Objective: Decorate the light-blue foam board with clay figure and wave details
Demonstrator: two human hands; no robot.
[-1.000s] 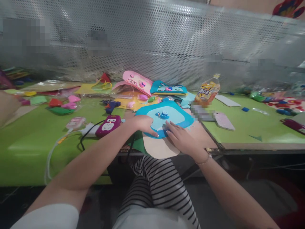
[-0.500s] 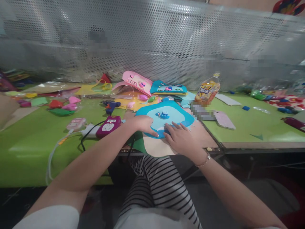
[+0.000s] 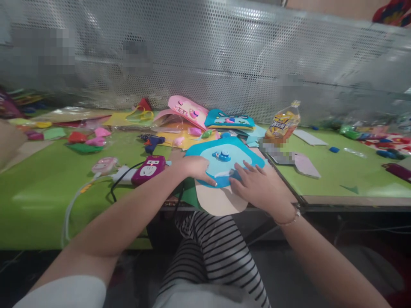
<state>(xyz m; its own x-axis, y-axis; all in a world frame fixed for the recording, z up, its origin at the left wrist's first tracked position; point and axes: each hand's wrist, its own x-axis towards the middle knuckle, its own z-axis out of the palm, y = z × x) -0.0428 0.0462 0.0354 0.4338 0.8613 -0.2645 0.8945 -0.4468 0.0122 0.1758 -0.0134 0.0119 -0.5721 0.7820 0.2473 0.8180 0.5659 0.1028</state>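
A blue sheet (image 3: pixel 257 157) with a light-blue inner panel (image 3: pixel 205 150) lies at the table's front edge. On the panel sits a small blue figure (image 3: pixel 224 156). My left hand (image 3: pixel 196 167) rests flat on the sheet's left side, thumb stretched along its lower edge; its other fingers are partly hidden. With fingers spread, my right hand (image 3: pixel 257 186) lies on the lower right of the sheet, touching a small darker-blue patch (image 3: pixel 236 174). Below them a cream sheet (image 3: pixel 221 200) overhangs the edge, beside a dark green piece (image 3: pixel 190 194).
To the left are a purple power bank (image 3: pixel 149 170), cables and a glue gun (image 3: pixel 150 143). Pink (image 3: pixel 188 112) and blue decorated pouches (image 3: pixel 229 119) lie behind. At right stand a snack bag (image 3: pixel 282 124) and a pink phone-like slab (image 3: pixel 306 165). A perforated metal screen (image 3: pixel 205 55) closes the back.
My right hand has slid a little to the right across the blue sheet. The left hand keeps its place on the sheet, while the whole view has shifted slightly.
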